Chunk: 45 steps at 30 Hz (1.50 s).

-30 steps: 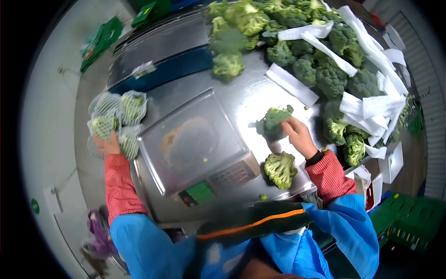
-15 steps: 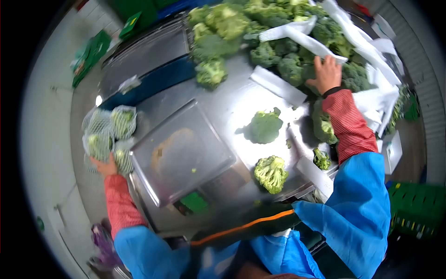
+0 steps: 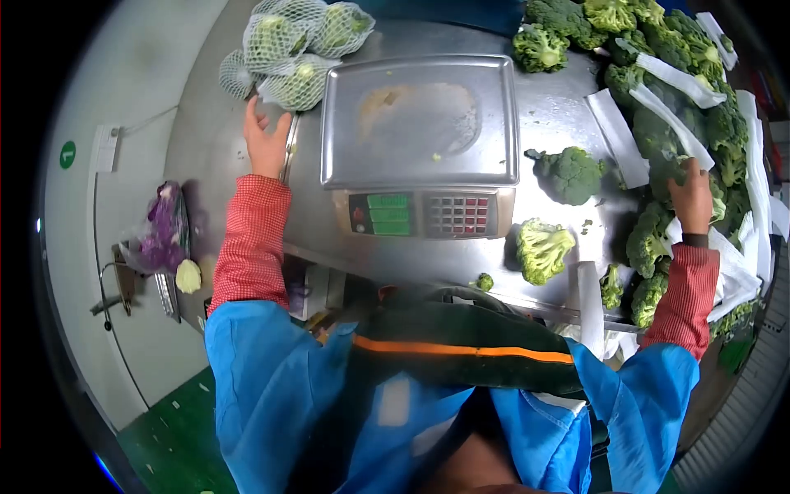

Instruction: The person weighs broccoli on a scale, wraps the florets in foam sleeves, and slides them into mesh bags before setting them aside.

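Note:
My left hand [image 3: 266, 142] is open, fingers spread, just below a cluster of broccoli heads in white net bags [image 3: 290, 51] at the table's left. My right hand [image 3: 693, 198] rests on a broccoli head [image 3: 668, 169] in the big pile [image 3: 658, 90] on the right, fingers curled over it. Between the hands stands a scale with a steel weighing pan [image 3: 420, 119] and a keypad [image 3: 459, 215]. Two loose broccoli heads [image 3: 570, 173] [image 3: 542, 249] lie on the steel table right of the scale.
White foam wrap strips [image 3: 613, 136] lie among the broccoli pile. A small floret [image 3: 485, 281] sits at the table's front edge. Purple and white cauliflower [image 3: 164, 239] lies on a low rack at the left, beside a grey wall.
The view swung round so the scale faces me. My right hand moved from the top of the pile to a head lower down. My left hand stayed by the netted broccoli.

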Tool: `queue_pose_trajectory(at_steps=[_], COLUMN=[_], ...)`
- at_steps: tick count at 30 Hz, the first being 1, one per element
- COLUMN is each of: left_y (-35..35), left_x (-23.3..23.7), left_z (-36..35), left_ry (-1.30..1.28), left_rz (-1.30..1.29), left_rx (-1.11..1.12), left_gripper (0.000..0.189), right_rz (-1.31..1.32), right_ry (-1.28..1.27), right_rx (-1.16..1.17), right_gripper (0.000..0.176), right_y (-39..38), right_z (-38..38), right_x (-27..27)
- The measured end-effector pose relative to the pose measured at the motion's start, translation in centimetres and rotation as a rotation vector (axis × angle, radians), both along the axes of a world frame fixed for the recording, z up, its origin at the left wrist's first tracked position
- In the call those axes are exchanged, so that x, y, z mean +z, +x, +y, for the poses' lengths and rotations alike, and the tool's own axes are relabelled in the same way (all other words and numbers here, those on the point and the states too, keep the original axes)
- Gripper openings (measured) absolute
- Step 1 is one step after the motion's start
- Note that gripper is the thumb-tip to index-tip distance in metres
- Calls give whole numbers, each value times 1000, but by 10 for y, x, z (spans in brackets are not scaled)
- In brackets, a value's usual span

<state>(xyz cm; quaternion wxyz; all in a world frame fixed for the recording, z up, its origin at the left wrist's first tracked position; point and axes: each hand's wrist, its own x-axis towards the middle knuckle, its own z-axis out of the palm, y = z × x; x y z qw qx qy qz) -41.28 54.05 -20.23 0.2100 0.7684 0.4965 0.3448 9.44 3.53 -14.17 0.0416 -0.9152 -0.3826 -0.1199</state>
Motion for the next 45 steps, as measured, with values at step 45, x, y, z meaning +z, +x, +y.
queue_pose_trajectory(at_steps=[45], left_y=[191], left_x=[26], left_z=[-314], left_ry=[-1056], left_rz=[-523], left_rx=[-759], left_gripper=[35], right_rz=[1505], right_ry=[512], right_rx=[185], right_gripper=[32], right_y=[-197], right_z=[34], right_x=[-31])
